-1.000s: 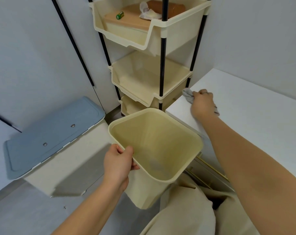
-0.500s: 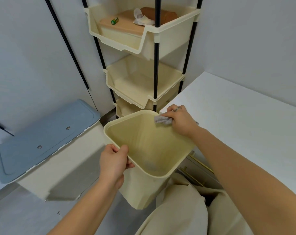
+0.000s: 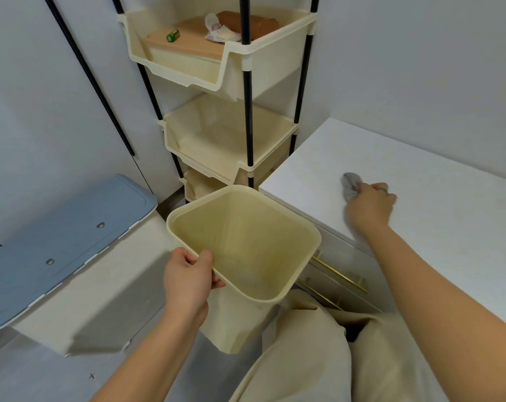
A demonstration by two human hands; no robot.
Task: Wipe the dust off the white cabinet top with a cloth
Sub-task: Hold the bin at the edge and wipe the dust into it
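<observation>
The white cabinet top [image 3: 437, 204] fills the right side of the view. My right hand [image 3: 369, 206] grips a small grey cloth [image 3: 351, 185] and holds it down on the cabinet top, a little in from its left edge. My left hand [image 3: 188, 280] grips the near rim of a cream plastic bin [image 3: 246, 245], held tilted just below the cabinet's left front corner with its open mouth facing up.
A cream tiered rack [image 3: 231, 134] on black poles stands behind the bin, against the wall. A low box with a blue lid [image 3: 57, 236] sits to the left. Gold drawer handles [image 3: 338, 274] show on the cabinet front. My beige trousers [image 3: 318, 358] are below.
My right hand carried the cloth from the cabinet's left edge over the bin's mouth, then back up onto the cabinet top, further to the right. My left hand kept its hold on the bin.
</observation>
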